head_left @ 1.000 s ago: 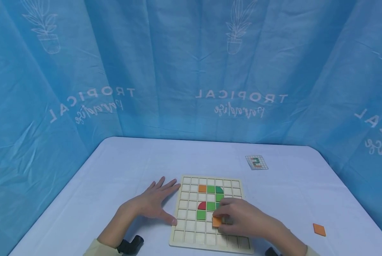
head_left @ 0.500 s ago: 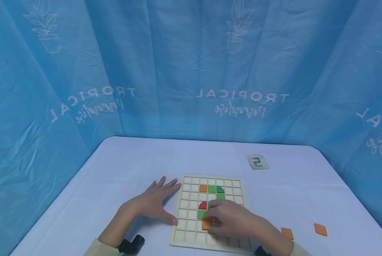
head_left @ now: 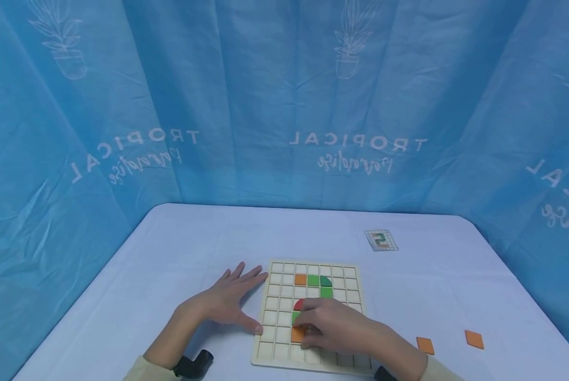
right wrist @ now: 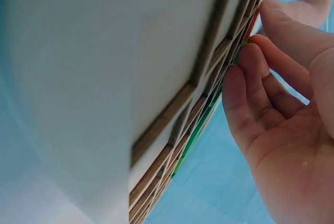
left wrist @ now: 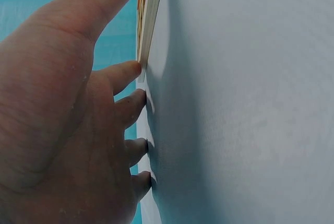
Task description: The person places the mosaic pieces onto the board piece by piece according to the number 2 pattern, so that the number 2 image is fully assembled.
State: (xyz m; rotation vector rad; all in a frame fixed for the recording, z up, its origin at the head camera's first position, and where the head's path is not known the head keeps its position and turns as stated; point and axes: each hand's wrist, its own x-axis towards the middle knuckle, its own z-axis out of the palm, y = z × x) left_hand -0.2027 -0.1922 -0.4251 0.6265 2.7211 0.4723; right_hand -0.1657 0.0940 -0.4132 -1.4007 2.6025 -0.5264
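A cream wooden grid board lies on the white table in the head view. My right hand is over its lower middle, thumb and fingertips pinching an orange square tile at a cell below a green square. A red quarter-round tile is partly covered by that hand. Higher on the board sit an orange square, two green squares and a dark green quarter-round. My left hand lies spread, its thumb and index fingertip touching the board's left edge. The right wrist view shows the right hand at board level.
Two loose orange tiles, one nearer and one farther right, lie beside the right forearm. A small pattern card is behind the board. A blue curtain hangs around the table's far side and flanks.
My right hand has slid left across the board with the orange tile, to the cell below the green square. A loose orange tile by the forearm has come into sight. The left hand stays put.
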